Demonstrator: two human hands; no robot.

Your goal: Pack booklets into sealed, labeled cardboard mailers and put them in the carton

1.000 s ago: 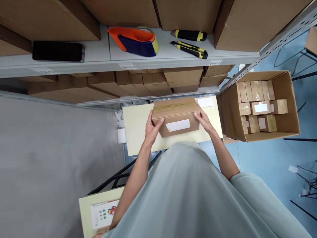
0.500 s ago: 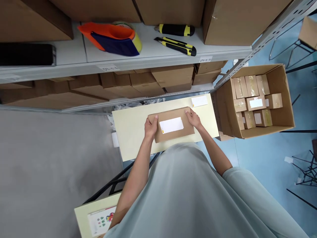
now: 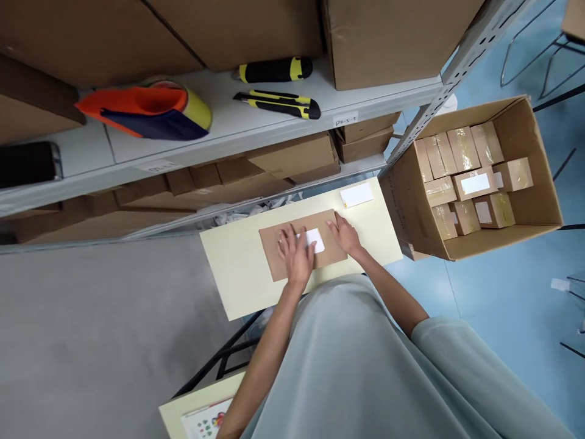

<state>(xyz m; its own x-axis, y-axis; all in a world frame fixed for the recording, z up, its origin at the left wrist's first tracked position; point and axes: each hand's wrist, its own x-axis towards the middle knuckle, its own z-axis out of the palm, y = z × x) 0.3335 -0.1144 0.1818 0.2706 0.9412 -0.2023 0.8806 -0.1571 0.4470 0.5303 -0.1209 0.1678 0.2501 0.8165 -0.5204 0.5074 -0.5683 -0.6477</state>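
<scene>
A flat brown cardboard box (image 3: 275,259) with a white label (image 3: 315,239) lies on the pale yellow tabletop (image 3: 237,268). My left hand (image 3: 296,255) rests on top of it, fingers spread across the label and covering its left part. At the box's right end, my right hand (image 3: 346,236) holds the edge, its thumb on the upper face and the other fingers along the side. Beyond that hand, a white label sheet (image 3: 356,195) lies at the table's far right corner.
Right of the table stands a large open carton (image 3: 548,201) holding several small taped boxes. Across the front runs a grey shelf (image 3: 269,131) bearing cartons, two utility knives (image 3: 278,105), an orange and blue tape dispenser (image 3: 146,113) and a black phone (image 3: 27,163).
My left hand has moved from the box's left edge onto its label, fingers now spread. My right hand stays at the right end. The whole view has turned and shifted somewhat.
</scene>
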